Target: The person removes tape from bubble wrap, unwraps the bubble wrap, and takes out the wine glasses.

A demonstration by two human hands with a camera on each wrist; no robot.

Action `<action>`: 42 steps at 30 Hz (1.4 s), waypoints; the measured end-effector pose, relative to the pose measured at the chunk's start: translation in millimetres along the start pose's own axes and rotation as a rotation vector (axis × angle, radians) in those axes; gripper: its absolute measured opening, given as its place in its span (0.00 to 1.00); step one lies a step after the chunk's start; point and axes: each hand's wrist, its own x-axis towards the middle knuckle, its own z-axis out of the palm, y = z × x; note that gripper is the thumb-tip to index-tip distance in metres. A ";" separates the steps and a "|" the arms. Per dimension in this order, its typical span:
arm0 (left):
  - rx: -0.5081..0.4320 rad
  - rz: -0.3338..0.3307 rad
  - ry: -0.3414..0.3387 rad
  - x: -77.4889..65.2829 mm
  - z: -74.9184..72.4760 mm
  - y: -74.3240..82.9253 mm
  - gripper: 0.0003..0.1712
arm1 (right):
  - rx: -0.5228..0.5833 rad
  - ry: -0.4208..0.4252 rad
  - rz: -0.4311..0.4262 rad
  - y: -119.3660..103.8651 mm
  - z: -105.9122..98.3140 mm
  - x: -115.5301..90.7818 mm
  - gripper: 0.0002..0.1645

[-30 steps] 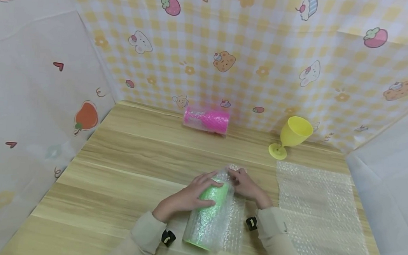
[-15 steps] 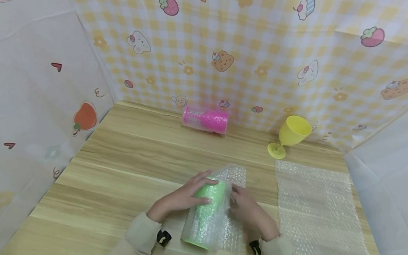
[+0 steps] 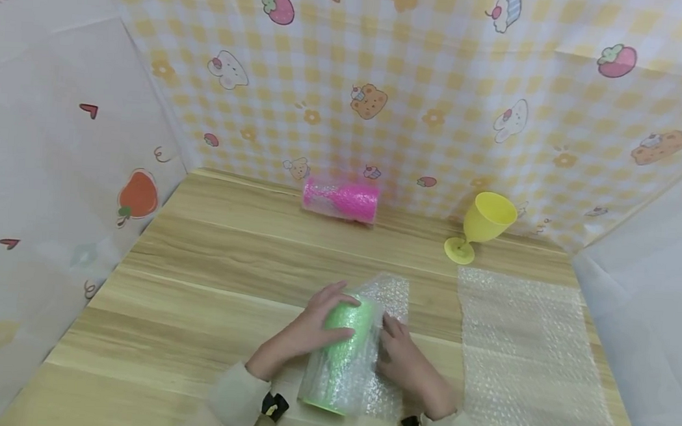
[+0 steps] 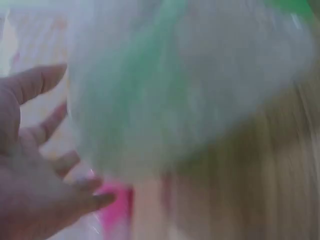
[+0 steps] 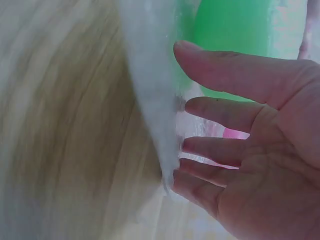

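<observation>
Right hand [image 3: 408, 360] has come down from the far end of the roll to its right flank since a second ago, uncovering the far corner of the bubble wrap [image 3: 394, 298]; left hand [image 3: 313, 322] has hardly shifted. Reading: wrapping is well under way, yet unfinished, since a loose flap lies flat to the right.

Green goblet [image 3: 341, 351] lies on its side inside the wrap, near the table's [image 3: 193, 334] front edge, between the hands. Long axis runs near to far, far end leaning slightly right; bowl points away from the person, foot toward them (its green rim peeps out at the near end).

Left fingers spread over the bowl end, not clenched. Right fingers are nearly straight, tips against the film, thumb apart; firmness of contact, cannot tell.
</observation>
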 end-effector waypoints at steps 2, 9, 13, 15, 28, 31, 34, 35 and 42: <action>0.101 -0.001 0.068 1.7 6.5 14.4 0.23 | 0.019 0.004 0.003 -0.2 1.3 -0.1 0.36; 0.545 -0.030 0.115 6.5 23.0 53.2 0.27 | 0.126 0.009 0.036 3.1 5.6 -0.6 0.36; 0.693 -0.085 0.078 8.7 28.6 52.0 0.40 | 0.180 -0.002 0.039 5.7 5.6 -2.4 0.38; 0.719 -0.109 0.070 8.8 30.4 49.7 0.42 | 0.187 -0.004 0.039 6.5 5.4 -3.3 0.38; 0.748 -0.205 0.082 3.0 24.4 39.7 0.46 | 0.176 0.021 0.055 4.4 4.7 -4.5 0.39; 0.605 -0.212 0.094 -1.7 11.9 34.3 0.43 | 0.185 0.020 0.061 5.0 4.7 -5.9 0.39; 0.432 -0.214 0.094 -9.5 -3.7 28.4 0.39 | 0.188 0.023 0.062 5.9 4.4 -7.2 0.38; 0.383 -0.218 0.094 -12.5 -8.9 26.1 0.38 | 0.188 0.025 0.059 6.1 4.2 -7.4 0.38; 0.110 -0.259 0.160 -33.6 -43.1 7.3 0.35 | 0.193 0.013 0.051 7.2 4.6 -6.3 0.38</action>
